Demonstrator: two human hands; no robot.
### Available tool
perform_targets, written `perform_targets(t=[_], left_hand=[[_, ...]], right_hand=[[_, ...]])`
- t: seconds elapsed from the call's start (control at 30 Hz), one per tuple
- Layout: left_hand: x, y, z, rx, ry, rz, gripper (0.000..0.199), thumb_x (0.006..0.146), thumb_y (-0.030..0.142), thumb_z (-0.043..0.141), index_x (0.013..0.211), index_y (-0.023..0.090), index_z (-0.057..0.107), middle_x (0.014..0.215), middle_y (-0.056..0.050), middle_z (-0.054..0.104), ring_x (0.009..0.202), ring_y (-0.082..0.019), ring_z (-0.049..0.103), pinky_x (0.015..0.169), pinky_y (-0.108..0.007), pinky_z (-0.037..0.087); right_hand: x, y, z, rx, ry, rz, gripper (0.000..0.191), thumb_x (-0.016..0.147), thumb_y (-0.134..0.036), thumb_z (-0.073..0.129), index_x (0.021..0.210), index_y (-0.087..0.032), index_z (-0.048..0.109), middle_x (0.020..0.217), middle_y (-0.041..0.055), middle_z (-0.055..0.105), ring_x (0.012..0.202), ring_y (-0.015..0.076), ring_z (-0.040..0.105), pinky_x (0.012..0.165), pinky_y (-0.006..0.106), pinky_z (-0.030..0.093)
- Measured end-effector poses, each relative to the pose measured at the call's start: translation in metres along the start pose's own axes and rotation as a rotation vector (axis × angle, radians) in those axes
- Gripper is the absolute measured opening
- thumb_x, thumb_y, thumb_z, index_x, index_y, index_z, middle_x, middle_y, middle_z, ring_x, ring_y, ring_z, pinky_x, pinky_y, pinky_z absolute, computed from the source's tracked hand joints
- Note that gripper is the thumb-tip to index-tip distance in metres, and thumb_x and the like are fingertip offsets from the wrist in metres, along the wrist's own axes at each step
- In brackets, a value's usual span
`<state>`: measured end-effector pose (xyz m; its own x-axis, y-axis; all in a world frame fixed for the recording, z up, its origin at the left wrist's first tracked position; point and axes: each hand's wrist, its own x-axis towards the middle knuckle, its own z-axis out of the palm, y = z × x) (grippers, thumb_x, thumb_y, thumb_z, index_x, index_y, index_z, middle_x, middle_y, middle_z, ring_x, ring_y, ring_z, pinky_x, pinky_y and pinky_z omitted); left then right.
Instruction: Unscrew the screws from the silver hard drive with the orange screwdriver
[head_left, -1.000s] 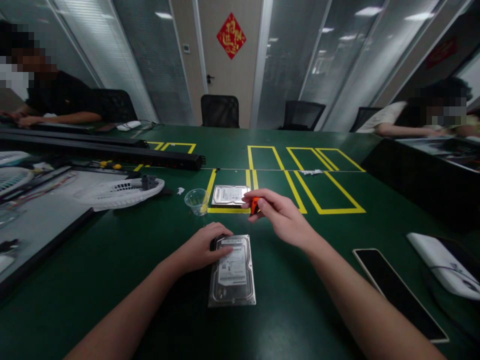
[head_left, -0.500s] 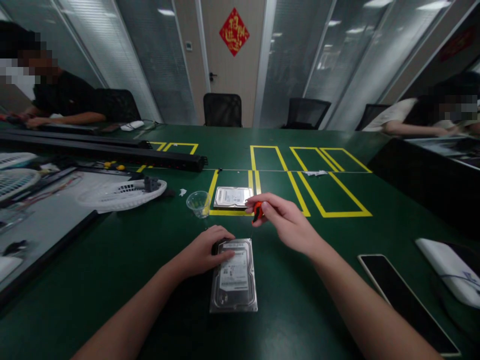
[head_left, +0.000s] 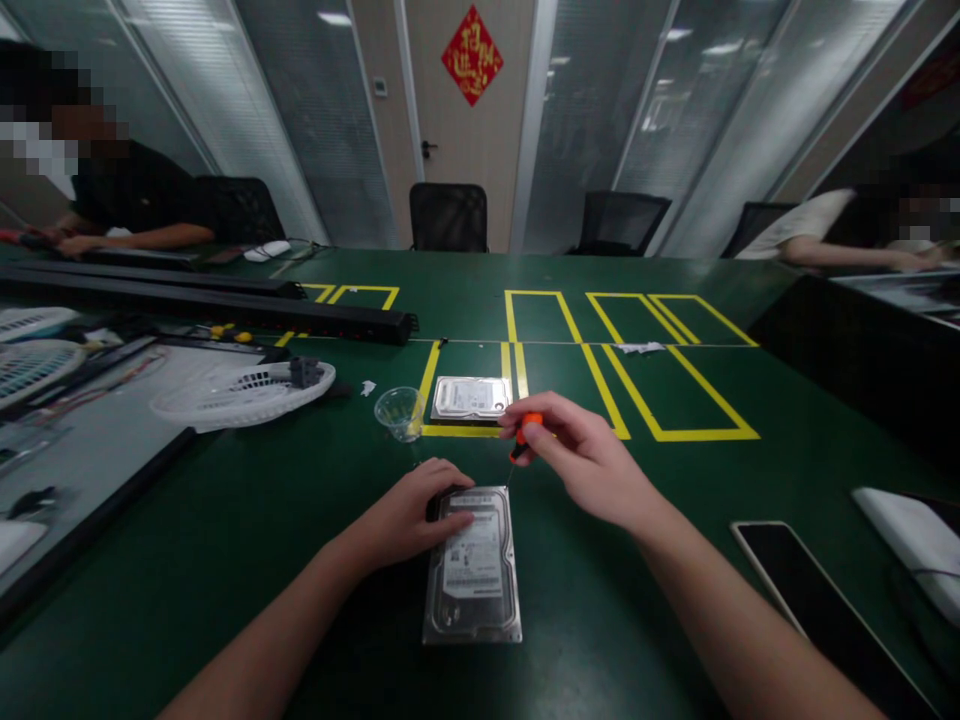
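Note:
A silver hard drive (head_left: pixel 474 575) with a white label lies on the green table in front of me. My left hand (head_left: pixel 420 510) grips its upper left part, thumb on the label and fingers over the far edge. My right hand (head_left: pixel 577 450) is closed on an orange and black screwdriver (head_left: pixel 527 437), whose thin shaft points down to the drive's far right corner. Beyond the hands lies a second silver hard drive (head_left: pixel 469 397), inside yellow tape. Left of that one stands a clear plastic cup (head_left: pixel 400 414).
On the left are a white racket-shaped object (head_left: pixel 247 395), long black bars (head_left: pixel 300 315) and a grey panel (head_left: pixel 97 480). A phone (head_left: pixel 817 610) and a white device (head_left: pixel 915 545) lie at right. Two people sit at the far left and far right.
The view has shifted slightly, so the table objects sit a little differently in it. The screwdriver handle now stands more upright in my right hand. My left hand keeps its hold on the near drive.

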<state>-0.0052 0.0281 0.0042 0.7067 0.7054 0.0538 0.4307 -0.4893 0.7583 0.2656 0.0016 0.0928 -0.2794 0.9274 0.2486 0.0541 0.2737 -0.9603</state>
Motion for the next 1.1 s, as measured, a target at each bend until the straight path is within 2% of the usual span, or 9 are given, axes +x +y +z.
perform_targets(t=[0.13,0.3,0.53,0.63,0.93,1.03,1.1], left_hand=[[-0.0005,-0.0014,0.0009,-0.008,-0.013,-0.014,0.030,0.101,0.034,0.074,0.129,0.026,0.070,0.126,-0.007,0.067,0.116,-0.026,0.064,0.100,-0.041,0.054],[-0.0015,-0.0040,0.0024,-0.017,-0.009,-0.013,0.030,0.100,0.032,0.075,0.130,0.027,0.069,0.127,-0.006,0.066,0.118,-0.025,0.064,0.100,-0.040,0.054],[-0.0031,-0.0029,0.0021,-0.056,-0.017,-0.052,0.031,0.101,0.032,0.074,0.132,0.028,0.069,0.130,-0.007,0.065,0.119,-0.026,0.064,0.101,-0.041,0.054],[-0.0021,-0.0019,0.0020,-0.066,-0.025,-0.065,0.033,0.100,0.032,0.075,0.132,0.028,0.068,0.131,-0.008,0.064,0.119,-0.027,0.064,0.102,-0.042,0.054],[-0.0026,0.0009,0.0000,-0.074,-0.038,-0.083,0.032,0.100,0.032,0.075,0.131,0.028,0.069,0.130,-0.007,0.064,0.118,-0.026,0.064,0.102,-0.042,0.055],[-0.0028,-0.0006,0.0009,-0.070,-0.030,-0.068,0.032,0.100,0.033,0.075,0.131,0.028,0.069,0.130,-0.008,0.064,0.118,-0.027,0.064,0.101,-0.042,0.055],[-0.0030,-0.0020,0.0019,-0.064,-0.022,-0.061,0.032,0.101,0.033,0.074,0.131,0.028,0.069,0.130,-0.008,0.064,0.118,-0.027,0.064,0.101,-0.041,0.055]], right_hand=[[0.0002,0.0003,-0.0035,-0.027,-0.039,-0.007,0.025,0.112,-0.029,0.051,0.123,-0.021,0.073,0.114,0.0076,0.072,0.095,0.0160,0.073,0.083,0.031,0.067],[-0.0012,0.0045,-0.0005,-0.013,0.014,-0.001,0.020,0.111,-0.032,0.057,0.117,-0.021,0.073,0.108,0.0056,0.072,0.088,0.0150,0.073,0.079,0.030,0.065],[-0.0031,0.0029,0.0036,-0.006,0.030,0.048,0.020,0.109,-0.033,0.061,0.118,-0.021,0.073,0.111,0.0065,0.074,0.091,0.0170,0.074,0.080,0.032,0.066],[-0.0033,0.0024,0.0035,-0.038,0.042,0.056,0.019,0.108,-0.033,0.062,0.116,-0.020,0.073,0.111,0.0064,0.074,0.086,0.0161,0.075,0.078,0.031,0.065],[-0.0014,0.0083,0.0057,0.031,0.184,0.105,0.023,0.094,-0.036,0.081,0.103,-0.020,0.067,0.102,0.0060,0.075,0.076,0.0161,0.074,0.065,0.030,0.065],[-0.0009,0.0088,0.0051,0.002,0.158,0.065,0.017,0.100,-0.036,0.073,0.110,-0.021,0.072,0.106,0.0069,0.075,0.082,0.0172,0.074,0.070,0.032,0.066],[-0.0002,0.0082,0.0041,-0.003,0.107,0.046,0.022,0.108,-0.036,0.061,0.119,-0.022,0.073,0.111,0.0081,0.075,0.092,0.0184,0.074,0.077,0.033,0.068]])
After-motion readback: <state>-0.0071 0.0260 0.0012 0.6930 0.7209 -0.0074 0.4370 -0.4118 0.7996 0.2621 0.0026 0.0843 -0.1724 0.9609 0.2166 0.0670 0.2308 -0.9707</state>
